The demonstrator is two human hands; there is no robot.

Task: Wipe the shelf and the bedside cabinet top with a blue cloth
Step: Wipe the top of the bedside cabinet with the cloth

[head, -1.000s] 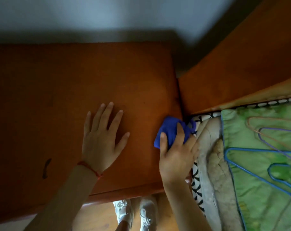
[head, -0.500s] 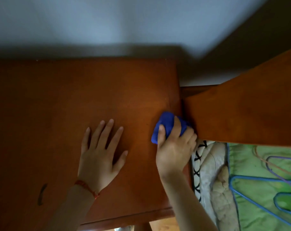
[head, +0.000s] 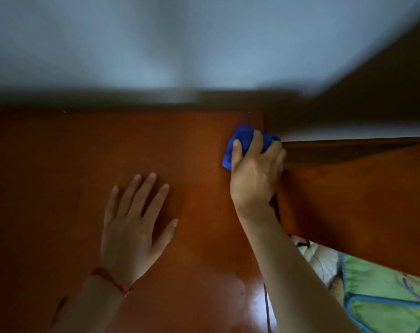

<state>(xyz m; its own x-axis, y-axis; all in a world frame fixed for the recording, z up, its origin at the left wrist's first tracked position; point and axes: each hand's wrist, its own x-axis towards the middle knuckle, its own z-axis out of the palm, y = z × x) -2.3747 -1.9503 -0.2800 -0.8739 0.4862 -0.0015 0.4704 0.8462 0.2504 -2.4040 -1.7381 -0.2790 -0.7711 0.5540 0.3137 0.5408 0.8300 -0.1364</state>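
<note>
We see the right hand (head: 254, 179) clenched around the bunched blue cloth (head: 243, 140), pressing it onto the bedside cabinet top (head: 59, 164) at its far right corner, close to the wall (head: 180, 44). Just right of that hand rises a wooden headboard (head: 360, 200), touching or nearly touching the knuckles. The left hand (head: 132, 231) lies flat on the top with fingers spread, nearer to us and well left of the cloth, a red string bracelet (head: 112, 282) at its wrist. Green bedding (head: 384, 296) shows below the right forearm.
</note>
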